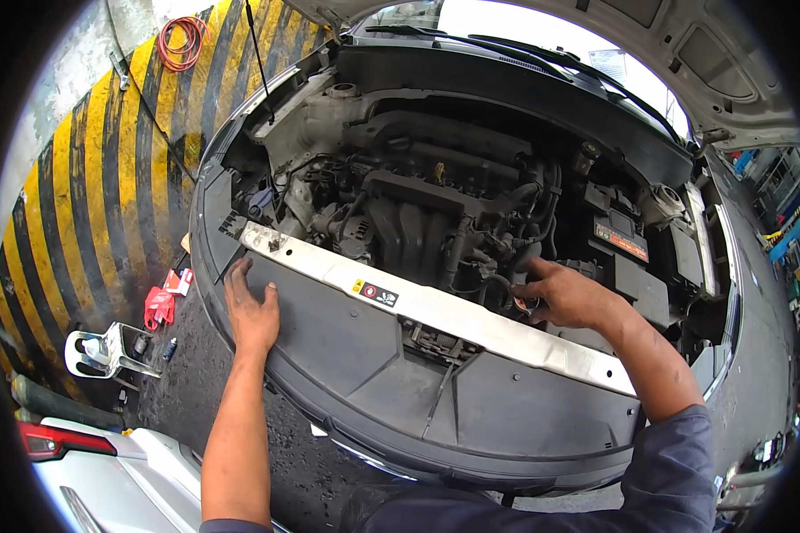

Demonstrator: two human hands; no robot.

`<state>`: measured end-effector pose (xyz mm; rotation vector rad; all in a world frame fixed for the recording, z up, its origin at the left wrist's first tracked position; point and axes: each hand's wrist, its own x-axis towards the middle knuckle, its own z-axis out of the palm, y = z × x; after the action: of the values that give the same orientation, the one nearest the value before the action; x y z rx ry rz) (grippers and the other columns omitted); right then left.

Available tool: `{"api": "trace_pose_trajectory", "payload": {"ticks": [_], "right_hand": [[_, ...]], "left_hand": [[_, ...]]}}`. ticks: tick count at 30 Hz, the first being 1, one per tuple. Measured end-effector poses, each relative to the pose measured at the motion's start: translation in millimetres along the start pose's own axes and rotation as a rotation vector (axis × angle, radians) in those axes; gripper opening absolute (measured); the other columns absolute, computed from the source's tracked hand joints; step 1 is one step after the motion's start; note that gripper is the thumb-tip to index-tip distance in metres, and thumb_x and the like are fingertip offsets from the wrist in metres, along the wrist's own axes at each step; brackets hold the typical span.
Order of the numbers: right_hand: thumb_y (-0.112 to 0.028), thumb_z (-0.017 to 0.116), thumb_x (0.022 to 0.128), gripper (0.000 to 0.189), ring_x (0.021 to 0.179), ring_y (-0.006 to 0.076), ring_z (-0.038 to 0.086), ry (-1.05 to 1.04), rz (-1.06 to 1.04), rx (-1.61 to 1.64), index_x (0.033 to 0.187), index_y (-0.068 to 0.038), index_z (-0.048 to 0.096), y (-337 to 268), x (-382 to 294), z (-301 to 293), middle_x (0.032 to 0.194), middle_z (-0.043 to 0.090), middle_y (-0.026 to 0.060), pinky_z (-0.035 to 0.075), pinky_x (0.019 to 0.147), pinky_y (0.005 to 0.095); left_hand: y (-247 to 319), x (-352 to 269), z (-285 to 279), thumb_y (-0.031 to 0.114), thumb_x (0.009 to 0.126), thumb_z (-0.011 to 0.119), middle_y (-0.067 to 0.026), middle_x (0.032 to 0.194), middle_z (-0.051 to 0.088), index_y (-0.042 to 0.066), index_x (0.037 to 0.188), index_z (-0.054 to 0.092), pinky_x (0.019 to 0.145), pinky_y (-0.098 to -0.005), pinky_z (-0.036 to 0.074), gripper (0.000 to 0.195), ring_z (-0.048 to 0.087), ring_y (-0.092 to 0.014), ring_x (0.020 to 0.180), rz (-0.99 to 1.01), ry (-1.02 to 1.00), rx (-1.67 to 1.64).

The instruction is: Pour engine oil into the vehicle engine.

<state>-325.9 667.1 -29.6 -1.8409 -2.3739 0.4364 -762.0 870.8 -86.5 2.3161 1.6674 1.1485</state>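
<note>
Before me lies a car's engine bay under a raised hood, with a black intake manifold (403,233) at its middle. My left hand (250,305) is over the left part of the black radiator cover (327,326), fingers apart and holding nothing. On the right, my right hand (560,293) has its fingers bent around a small metallic cap-like part (527,303) just behind the white front crossmember (440,320); its exact kind cannot be told. The yellow dipstick handle (439,172) stands behind the manifold. A car battery (617,233) sits beyond my right hand.
A thin prop rod (259,60) rises at the upper left. Left of the car are a white plastic chair (110,353), a red plastic bag (159,308) and a coiled red hose (181,44) by a striped wall. Another white car (120,473) stands close at the lower left.
</note>
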Motion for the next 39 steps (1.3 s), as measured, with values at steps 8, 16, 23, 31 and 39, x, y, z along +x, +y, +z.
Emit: {"api": "trace_pose_trajectory", "payload": {"ticks": [8,16,23,31,39], "right_hand": [[-0.019,0.08,0.07,0.051,0.098,0.0368,0.063,0.043,0.066,0.076,0.117,-0.005,0.067,3.5,2.9,3.3,0.103,0.062,0.0145,0.051,0.088,0.0431],[-0.034,0.075,0.08,0.048,0.099,0.0352,0.064,0.136,0.184,-0.044,0.115,-0.003,0.064,-6.7,-0.5,19.6,0.101,0.066,0.0154,0.051,0.087,0.0425],[-0.055,0.065,0.084,0.056,0.091,0.0334,0.068,0.108,0.697,-0.234,0.101,-0.001,0.069,-59.0,14.5,19.7,0.091,0.071,0.0164,0.054,0.078,0.0413],[-0.049,0.052,0.091,0.054,0.089,0.0347,0.068,0.15,0.578,-0.433,0.095,0.001,0.071,-53.4,12.4,35.8,0.097,0.068,0.0194,0.054,0.077,0.0435],[-0.047,0.046,0.094,0.051,0.098,0.0278,0.069,0.101,0.84,-0.313,0.097,-0.006,0.075,-72.8,29.6,35.7,0.101,0.073,0.0141,0.054,0.079,0.039]], "left_hand": [[4.4,0.6,-1.0,0.006,0.083,0.064,-0.0195,0.138,0.045,0.001,0.131,0.047,0.112,-0.0446,0.033,0.051,0.041,-0.037,0.132,0.0,0.024,-0.033],[1.0,0.8,1.3,0.006,0.083,0.065,-0.0196,0.137,0.046,0.001,0.13,0.047,0.112,-0.0447,0.032,0.051,0.04,-0.037,0.133,0.019,0.041,-0.064],[-2.2,0.8,4.4,0.008,0.083,0.065,-0.0187,0.137,0.045,0.0,0.129,0.046,0.111,-0.0457,0.033,0.051,0.039,-0.037,0.132,0.031,0.025,-0.063],[0.2,0.9,4.2,0.007,0.082,0.065,-0.0203,0.134,0.047,-0.002,0.128,0.045,0.109,-0.0465,0.033,0.05,0.041,-0.039,0.129,0.005,0.015,-0.108],[-4.6,2.1,9.0,0.007,0.082,0.064,-0.0194,0.132,0.048,-0.003,0.128,0.045,0.109,-0.0459,0.033,0.051,0.041,-0.038,0.129,0.029,0.066,-0.123]]}}
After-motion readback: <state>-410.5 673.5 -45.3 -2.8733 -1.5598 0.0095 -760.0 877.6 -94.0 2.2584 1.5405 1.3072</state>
